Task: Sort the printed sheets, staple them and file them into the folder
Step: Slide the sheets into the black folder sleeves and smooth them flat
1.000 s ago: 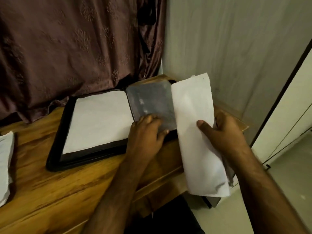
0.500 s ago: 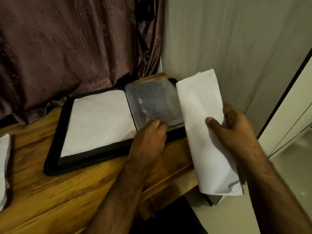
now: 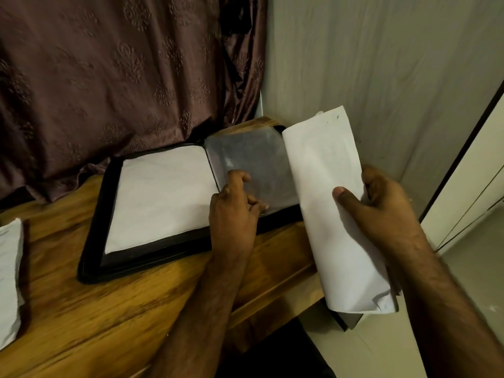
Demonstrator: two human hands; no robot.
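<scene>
**Sheets held beside the open sleeve, ready to slide in**

From the head camera I look down at a wooden desk (image 3: 114, 309) pushed into a corner, with a dark curtain (image 3: 109, 77) behind it and a pale wall (image 3: 368, 64) to the right. A black folder (image 3: 92, 257) lies open on the desk. Its left side shows a white page (image 3: 161, 200); its right side shows a clear plastic sleeve (image 3: 253, 156).

My right hand (image 3: 381, 211) grips the sheets (image 3: 335, 214), curled lengthwise into a loose roll, thumb across the front and fingers wrapped behind. The roll's long axis runs from the far wall down toward me, tilted a little to the right, and its lower end hangs off the desk's front edge. It sits just to the right of the sleeve, its left edge overlapping the sleeve's right side.

My left hand (image 3: 237, 208) is the nearer one to the sleeve. Its fingers are bent and seem to pinch the sleeve's near edge, as if to open it; I cannot see whether the layers have parted.

I judge the coming move turns on this: the sheets must travel left, and their long axis must line up with the sleeve's opening.

A second white stack (image 3: 9, 282) lies at the desk's far left.
</scene>
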